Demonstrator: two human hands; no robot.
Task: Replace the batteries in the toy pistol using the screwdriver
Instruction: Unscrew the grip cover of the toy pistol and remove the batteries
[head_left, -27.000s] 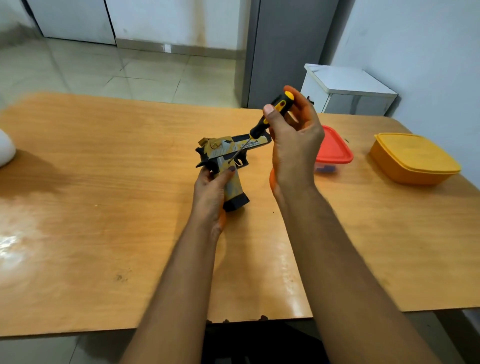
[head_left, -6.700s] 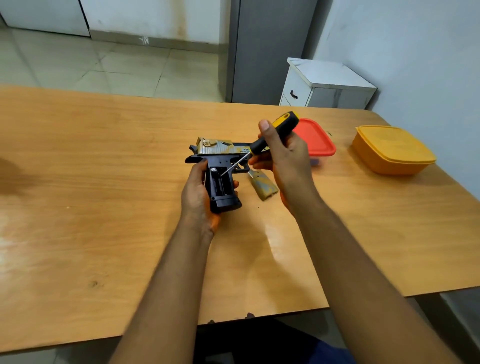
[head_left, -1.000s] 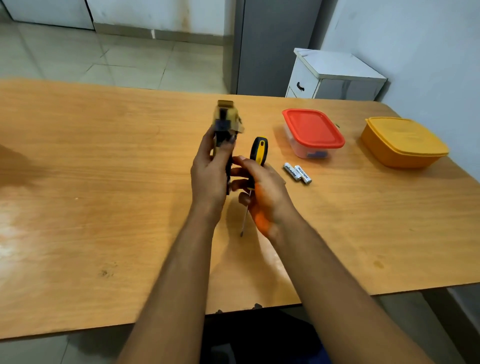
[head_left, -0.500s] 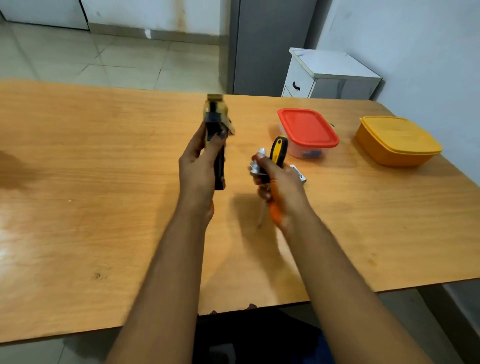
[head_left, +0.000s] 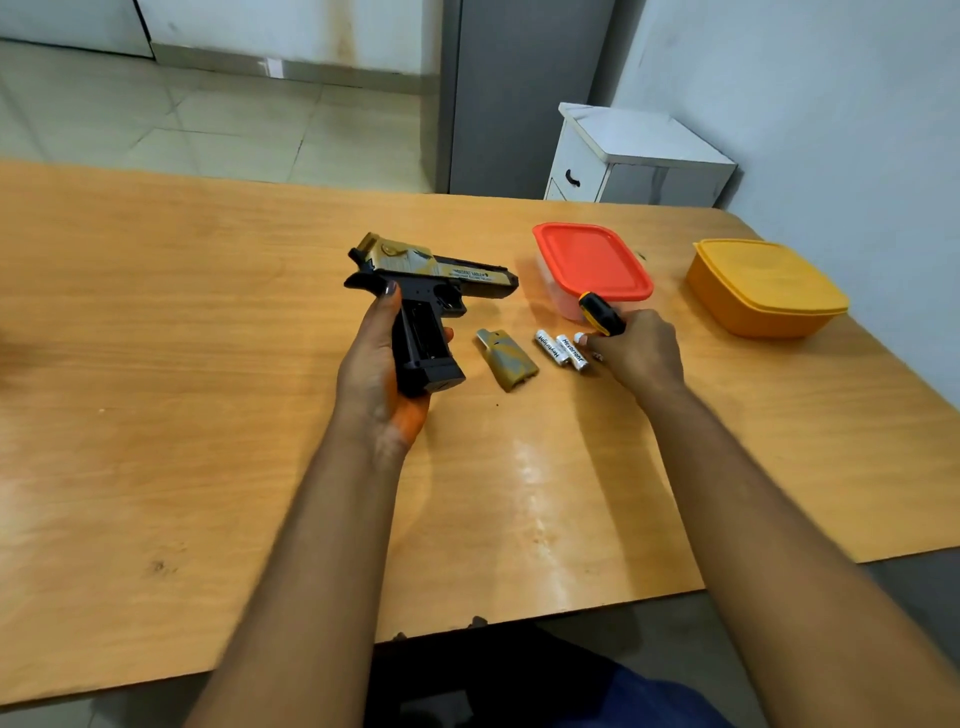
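**Pistol open, batteries out on the table**

I'm watching the left hand gripping the pistol by its open grip, barrel pointing right, above the table. The right hand is curling round the screwdriver and reaching down at the batteries, which are lying just right of the cover. Red box and yellow box are sitting far right.

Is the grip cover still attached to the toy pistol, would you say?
No, the grip cover lies on the table beside the pistol, whose grip compartment is open in the left hand.
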